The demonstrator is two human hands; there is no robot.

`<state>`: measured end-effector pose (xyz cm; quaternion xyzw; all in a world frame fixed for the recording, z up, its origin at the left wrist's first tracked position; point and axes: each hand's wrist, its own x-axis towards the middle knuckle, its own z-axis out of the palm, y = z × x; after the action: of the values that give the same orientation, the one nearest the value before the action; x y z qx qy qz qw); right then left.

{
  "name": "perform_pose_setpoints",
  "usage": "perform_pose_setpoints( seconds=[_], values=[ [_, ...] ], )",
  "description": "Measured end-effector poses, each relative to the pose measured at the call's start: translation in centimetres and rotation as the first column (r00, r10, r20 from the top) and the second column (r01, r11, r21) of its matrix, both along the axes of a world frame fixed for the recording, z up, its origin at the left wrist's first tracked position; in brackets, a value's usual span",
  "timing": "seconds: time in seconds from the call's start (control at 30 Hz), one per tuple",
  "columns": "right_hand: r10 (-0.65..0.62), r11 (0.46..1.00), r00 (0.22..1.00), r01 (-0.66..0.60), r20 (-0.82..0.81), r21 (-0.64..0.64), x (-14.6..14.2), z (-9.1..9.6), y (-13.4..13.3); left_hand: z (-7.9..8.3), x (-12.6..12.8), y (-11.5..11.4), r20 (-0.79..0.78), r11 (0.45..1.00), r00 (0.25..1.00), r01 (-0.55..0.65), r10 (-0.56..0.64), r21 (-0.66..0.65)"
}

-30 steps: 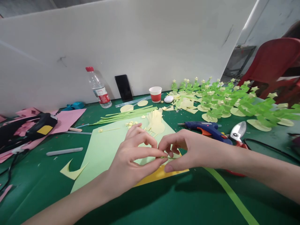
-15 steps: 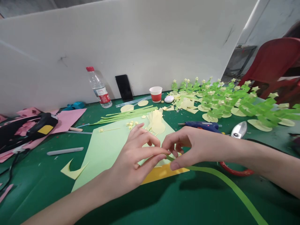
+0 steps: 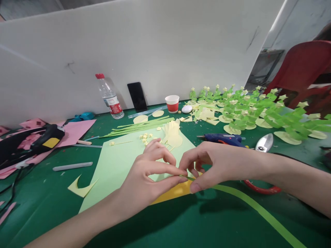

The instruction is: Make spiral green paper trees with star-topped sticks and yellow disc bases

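Note:
Between the thumb and index finger of my left hand the end of a long green paper strip is pinched. My right hand is curled around the same strip close to that end, thumb below and fingers above; its exact contact is partly hidden. From there the strip curves down to the lower right. Under both hands lie a pale green sheet and a yellow-orange sheet. Small cream paper stars and pale yellow paper pieces rest on the green sheet.
Farther back are green strips, a water bottle, a phone and a paper cup. At right stand several paper plants, beside a blue glue gun and red-handled scissors. Pink paper lies left.
Both hands have lowered slightly at the strip's end, and my right thumb has shifted down a little. The strip's loose tail has swung slightly to the right.

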<state>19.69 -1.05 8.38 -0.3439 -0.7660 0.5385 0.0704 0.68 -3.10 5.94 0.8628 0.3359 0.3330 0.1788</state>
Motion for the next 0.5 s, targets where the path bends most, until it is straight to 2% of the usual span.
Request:
perform_pose_setpoints(
  seconds=[0.13, 0.27, 0.37, 0.5],
  values=[
    [0.010, 1.000, 1.000, -0.010, -0.022, -0.021, -0.1, -0.3, 0.0, 0.2, 0.2, -0.1, 0.049, 0.987, 0.998, -0.018, 0.026, -0.161],
    [-0.012, 0.996, 0.994, 0.003, -0.108, -0.086, -0.4, -0.9, -0.2, 0.4, 0.5, -0.4, 0.067, 0.941, 0.995, -0.045, 0.071, -0.336],
    [-0.062, 0.992, 0.985, 0.044, -0.159, -0.115, -0.7, -1.4, -0.5, 0.6, 0.6, -0.6, 0.073, 0.917, 0.992, -0.066, 0.103, -0.392],
    [-0.107, 0.982, 0.972, 0.070, -0.210, -0.177, -1.1, -1.7, -0.6, 0.8, 0.7, -0.8, 0.095, 0.911, 0.987, -0.079, 0.128, -0.404]
  ],
)
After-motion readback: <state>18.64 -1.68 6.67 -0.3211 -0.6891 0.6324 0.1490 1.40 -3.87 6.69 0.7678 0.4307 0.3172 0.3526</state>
